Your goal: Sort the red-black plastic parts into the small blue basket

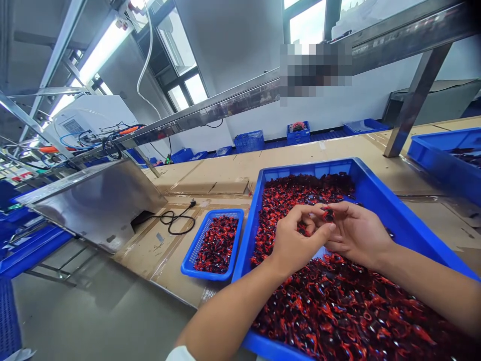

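My left hand (295, 243) and my right hand (356, 231) meet over a large blue bin (379, 195). Between their fingertips is a small glossy red-and-black plastic part (328, 214). The left thumb and forefinger close in on it from the left; the right hand's fingers curl around its other side. More red and black shows inside the curl of the left fingers, though I cannot tell whether it is held. Below both hands, a thick layer of similar red-and-black parts (349, 306) fills the bin, some with ring-like shapes.
Left of the bin stands a small blue basket (184, 265) of similar parts. A black cable with a plug (176, 220) lies on the cardboard-covered table (150, 255) near a sheet-metal panel (101, 200). Another blue bin (432, 150) is at right, near a metal post (419, 100).
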`<action>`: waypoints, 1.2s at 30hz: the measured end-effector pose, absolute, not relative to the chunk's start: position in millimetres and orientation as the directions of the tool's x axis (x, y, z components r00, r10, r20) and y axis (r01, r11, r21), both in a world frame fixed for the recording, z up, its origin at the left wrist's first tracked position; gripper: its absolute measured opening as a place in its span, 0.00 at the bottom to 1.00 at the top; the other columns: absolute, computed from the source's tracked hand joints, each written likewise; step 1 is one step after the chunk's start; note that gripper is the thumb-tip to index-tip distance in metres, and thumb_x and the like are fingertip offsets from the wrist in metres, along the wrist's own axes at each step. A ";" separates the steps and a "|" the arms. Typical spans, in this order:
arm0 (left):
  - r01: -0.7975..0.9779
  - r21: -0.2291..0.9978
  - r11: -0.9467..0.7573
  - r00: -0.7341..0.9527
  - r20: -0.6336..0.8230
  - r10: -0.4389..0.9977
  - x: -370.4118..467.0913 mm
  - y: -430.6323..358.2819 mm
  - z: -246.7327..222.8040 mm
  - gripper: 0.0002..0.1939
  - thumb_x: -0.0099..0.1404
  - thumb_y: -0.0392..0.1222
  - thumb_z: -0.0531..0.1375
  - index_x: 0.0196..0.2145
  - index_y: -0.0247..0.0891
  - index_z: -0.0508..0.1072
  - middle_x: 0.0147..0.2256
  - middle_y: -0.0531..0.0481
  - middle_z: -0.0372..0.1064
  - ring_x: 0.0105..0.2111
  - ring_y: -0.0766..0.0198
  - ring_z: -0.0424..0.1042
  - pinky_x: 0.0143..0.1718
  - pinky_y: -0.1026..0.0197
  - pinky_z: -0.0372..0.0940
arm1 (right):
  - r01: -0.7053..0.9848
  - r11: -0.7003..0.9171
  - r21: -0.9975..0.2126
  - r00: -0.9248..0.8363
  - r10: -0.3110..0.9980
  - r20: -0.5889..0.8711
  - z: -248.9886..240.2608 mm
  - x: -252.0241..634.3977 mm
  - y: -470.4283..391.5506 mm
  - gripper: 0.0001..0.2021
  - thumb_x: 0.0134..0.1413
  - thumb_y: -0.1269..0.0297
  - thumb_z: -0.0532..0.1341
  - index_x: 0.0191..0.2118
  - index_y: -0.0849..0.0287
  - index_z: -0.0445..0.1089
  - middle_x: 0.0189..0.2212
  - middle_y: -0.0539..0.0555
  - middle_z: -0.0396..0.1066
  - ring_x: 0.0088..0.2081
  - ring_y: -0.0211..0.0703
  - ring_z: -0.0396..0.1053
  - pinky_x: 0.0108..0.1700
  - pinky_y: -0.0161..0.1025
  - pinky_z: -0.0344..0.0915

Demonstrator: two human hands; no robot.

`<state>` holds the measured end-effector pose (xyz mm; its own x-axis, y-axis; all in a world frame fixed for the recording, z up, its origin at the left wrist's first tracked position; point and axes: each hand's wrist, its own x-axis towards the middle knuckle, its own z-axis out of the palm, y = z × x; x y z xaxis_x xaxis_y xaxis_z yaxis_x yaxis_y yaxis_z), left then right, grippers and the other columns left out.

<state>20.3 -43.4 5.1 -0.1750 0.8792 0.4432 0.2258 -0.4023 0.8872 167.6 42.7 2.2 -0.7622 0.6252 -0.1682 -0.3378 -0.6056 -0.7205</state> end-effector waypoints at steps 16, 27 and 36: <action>0.381 0.819 -0.428 -0.216 0.529 0.820 14.2 -42.6 6.4 0.14 0.68 0.47 0.75 0.46 0.41 0.80 0.26 0.61 0.64 0.27 0.69 0.65 0.35 0.63 0.62 | -0.320 -0.556 -0.767 -0.686 0.694 -0.217 14.1 163.3 31.5 0.19 0.55 0.46 0.75 0.33 0.54 0.72 0.21 0.46 0.62 0.19 0.33 0.50 0.16 0.29 0.44; 0.397 0.829 -0.394 -0.147 0.482 0.864 10.3 -40.3 8.4 0.11 0.68 0.44 0.75 0.46 0.42 0.83 0.28 0.59 0.69 0.29 0.67 0.68 0.39 0.63 0.64 | -0.321 -0.545 -0.775 -0.708 0.682 -0.187 11.9 163.7 34.4 0.13 0.53 0.50 0.69 0.34 0.55 0.75 0.25 0.51 0.69 0.20 0.35 0.52 0.17 0.31 0.45; 0.458 0.850 -0.260 -0.099 0.339 0.936 16.1 -44.4 7.8 0.10 0.68 0.44 0.73 0.46 0.44 0.83 0.30 0.57 0.72 0.34 0.62 0.73 0.44 0.60 0.66 | -0.286 -0.559 -0.778 -0.757 0.630 -0.175 -12.1 156.6 43.0 0.15 0.55 0.49 0.63 0.27 0.54 0.68 0.26 0.58 0.73 0.20 0.37 0.49 0.17 0.34 0.45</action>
<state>16.1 -44.4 7.8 -0.0987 0.9356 0.3390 0.4581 -0.2597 0.8501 156.6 43.0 -12.1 -0.7570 0.6297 -0.1747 -0.2858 -0.5594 -0.7781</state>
